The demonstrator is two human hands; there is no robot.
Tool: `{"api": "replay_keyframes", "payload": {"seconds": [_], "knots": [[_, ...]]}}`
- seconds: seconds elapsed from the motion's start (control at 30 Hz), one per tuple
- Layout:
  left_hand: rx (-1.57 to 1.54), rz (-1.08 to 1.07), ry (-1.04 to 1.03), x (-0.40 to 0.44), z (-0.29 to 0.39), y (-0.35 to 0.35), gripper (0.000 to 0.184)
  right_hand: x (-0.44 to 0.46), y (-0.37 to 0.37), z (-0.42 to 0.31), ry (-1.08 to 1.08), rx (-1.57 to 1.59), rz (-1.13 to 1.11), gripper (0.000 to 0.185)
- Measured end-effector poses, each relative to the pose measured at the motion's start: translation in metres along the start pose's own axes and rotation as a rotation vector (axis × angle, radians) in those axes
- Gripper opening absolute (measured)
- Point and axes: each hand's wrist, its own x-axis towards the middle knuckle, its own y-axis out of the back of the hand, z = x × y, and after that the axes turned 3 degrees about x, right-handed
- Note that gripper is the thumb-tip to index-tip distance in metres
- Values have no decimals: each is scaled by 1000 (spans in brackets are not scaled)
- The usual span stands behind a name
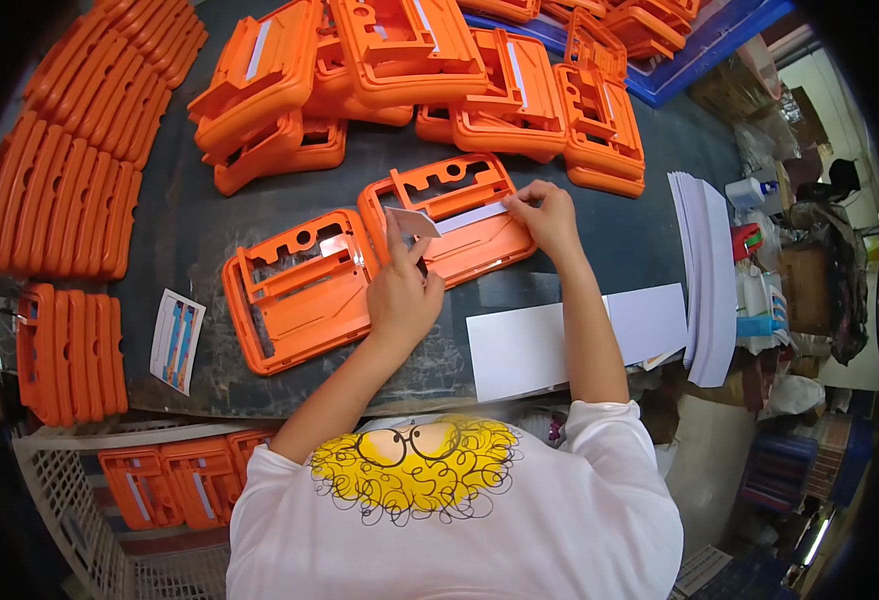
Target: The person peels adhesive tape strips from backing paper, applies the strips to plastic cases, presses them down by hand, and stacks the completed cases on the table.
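Two orange plastic frames lie on the dark table in front of me: a left frame (304, 320) and a right frame (489, 245), side by side and touching. A white strip (472, 217) runs across the right frame, and my right hand (549, 222) pinches its right end. My left hand (404, 295) is over the inner edge of the right frame. Between its fingers is a small pale card (415, 222), tilted up near the strip's left end.
Stacked orange frames (54, 200) line the left side, and more are piled (409, 60) at the back. A blue crate (704, 50) stands at back right. White sheets (519, 350) and a paper stack (709, 280) lie right. A printed card (176, 340) lies left, above a white basket (59, 480).
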Motion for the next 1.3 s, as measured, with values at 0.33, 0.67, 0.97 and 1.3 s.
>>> {"api": "replay_keyframes", "payload": {"seconds": [0.33, 0.67, 0.97, 1.3], "knots": [[-3, 1, -8, 0, 2, 2, 90, -1, -5, 2, 131, -61, 64, 17], [-22, 3, -8, 0, 1, 1, 90, -13, -15, -18, 303, -439, 485, 13], [124, 178, -298, 7, -66, 165, 93, -25, -22, -44, 623, -426, 42, 43], [348, 158, -450, 4, -61, 129, 69, -21, 20, -24, 520, -414, 127, 34]]}}
